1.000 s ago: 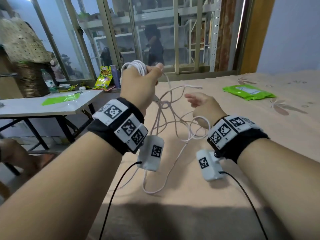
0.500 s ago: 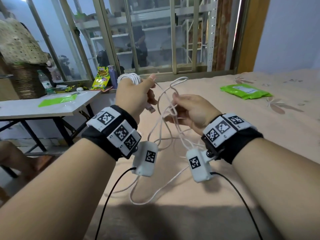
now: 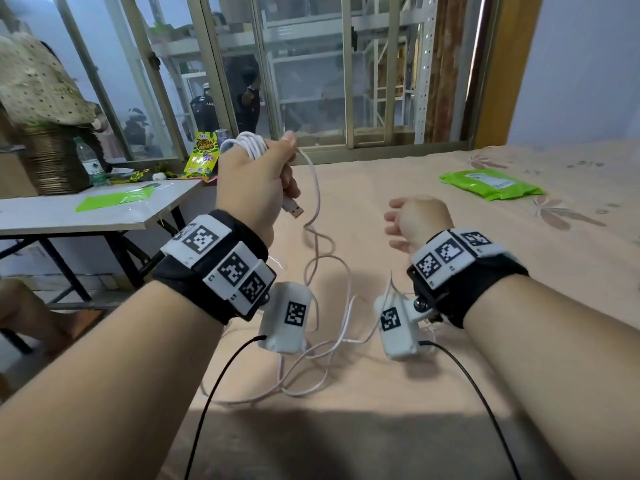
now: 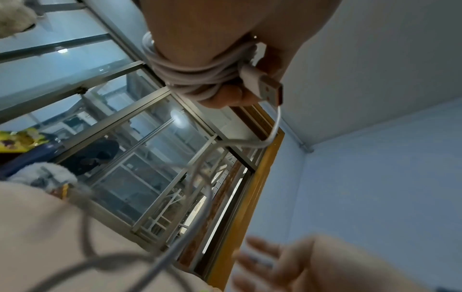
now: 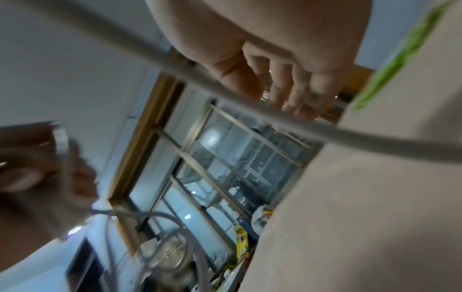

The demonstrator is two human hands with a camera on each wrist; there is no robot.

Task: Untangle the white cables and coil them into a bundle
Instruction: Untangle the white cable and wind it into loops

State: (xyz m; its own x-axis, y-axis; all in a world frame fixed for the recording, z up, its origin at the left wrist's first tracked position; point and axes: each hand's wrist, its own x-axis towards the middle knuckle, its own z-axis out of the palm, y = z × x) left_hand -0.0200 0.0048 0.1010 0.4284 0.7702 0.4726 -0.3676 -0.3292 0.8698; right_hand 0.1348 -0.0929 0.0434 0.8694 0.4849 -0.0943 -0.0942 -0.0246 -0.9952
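Observation:
My left hand [image 3: 258, 174] is raised and grips a coil of white cable [image 3: 248, 144] wound around its fingers; the left wrist view shows the wraps [image 4: 195, 79] and a USB plug [image 4: 262, 87] sticking out below the fist. From the coil a loose white strand [image 3: 317, 237] hangs down and lies in loops [image 3: 311, 368] on the peach bedsheet [image 3: 485, 306]. My right hand [image 3: 412, 220] hovers to the right with fingers relaxed and holds nothing; in its wrist view the fingers [image 5: 287, 83] hang straight behind a blurred cable strand [image 5: 225, 89].
A green packet [image 3: 491, 183] lies on the bed at the far right. A white folding table [image 3: 86, 213] with a green sheet, snack bag and bottle stands to the left. A window [image 3: 311, 81] runs along the back.
My right hand has let go of the loose strands and drawn back to the right. The slack cable has dropped onto the bed. My left hand still holds the coil.

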